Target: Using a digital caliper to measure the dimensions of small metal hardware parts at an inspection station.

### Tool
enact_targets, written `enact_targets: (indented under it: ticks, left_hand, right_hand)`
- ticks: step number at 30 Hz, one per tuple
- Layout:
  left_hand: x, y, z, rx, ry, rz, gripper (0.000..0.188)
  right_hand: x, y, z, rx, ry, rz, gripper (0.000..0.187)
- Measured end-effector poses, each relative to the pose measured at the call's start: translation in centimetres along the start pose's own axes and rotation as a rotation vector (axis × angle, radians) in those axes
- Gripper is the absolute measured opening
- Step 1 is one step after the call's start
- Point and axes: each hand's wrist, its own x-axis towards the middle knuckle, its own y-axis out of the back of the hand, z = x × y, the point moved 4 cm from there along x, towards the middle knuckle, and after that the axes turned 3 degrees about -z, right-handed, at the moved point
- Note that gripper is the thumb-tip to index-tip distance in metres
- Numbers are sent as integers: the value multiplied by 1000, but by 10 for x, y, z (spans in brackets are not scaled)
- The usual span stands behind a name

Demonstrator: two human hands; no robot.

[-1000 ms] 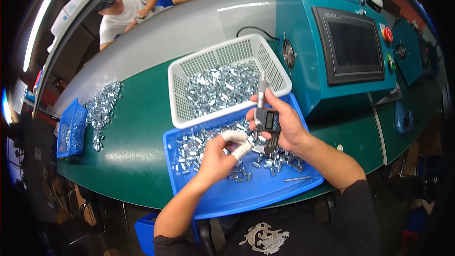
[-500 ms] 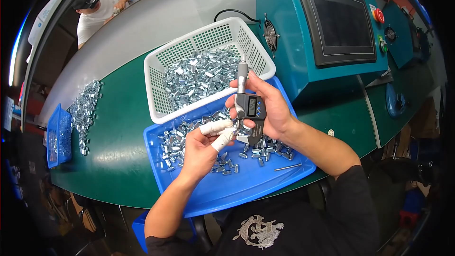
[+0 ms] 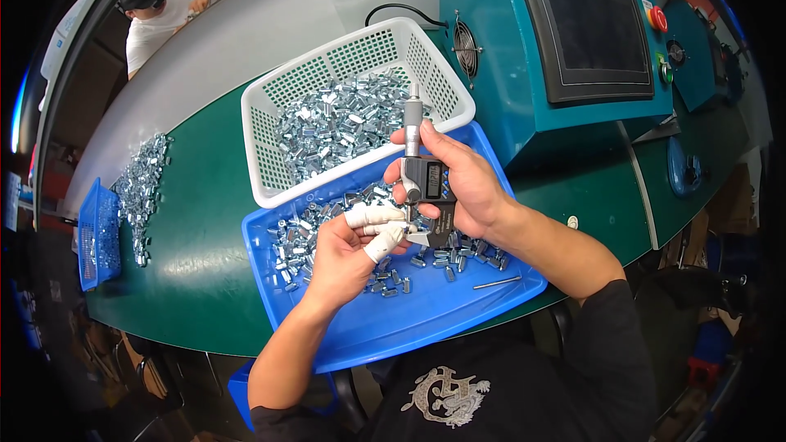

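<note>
My right hand (image 3: pixel 467 184) is closed round a digital micrometer (image 3: pixel 434 182), a dark frame with a small display and a silver thimble standing upward. Its thumb and fingers lie along the thimble and frame. White coverings wrap fingertips of my left hand (image 3: pixel 348 250), which pinches at the micrometer's lower jaws; whatever sits between those fingers is mostly hidden. Both hands hover over a blue tray (image 3: pixel 377 331) strewn with short shiny metal pieces (image 3: pixel 299 245). Behind it, a white perforated basket (image 3: pixel 262 168) holds many similar pieces.
A thin metal rod (image 3: pixel 497 283) lies in the tray's right part. At the far left, a small blue basket (image 3: pixel 100 237) stands beside a heap of metal pieces (image 3: pixel 141 192). A teal machine (image 3: pixel 491 49) with a screen rises at right. Another person (image 3: pixel 155 20) sits across the table.
The whole view has shifted slightly, so the trays sit a little higher and further left. Both hands keep nearly the same hold at the micrometer.
</note>
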Motion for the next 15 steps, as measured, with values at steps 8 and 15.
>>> enact_targets:
  ticks: [8,15]
  left_hand:
    - [0,-2,2,7,-18,-4,21]
    - [0,2,-2,50,-19,8,22]
  right_hand:
    - [0,1,-1,-17,21,28,33]
    - [-2,1,-2,10,-5,51,36]
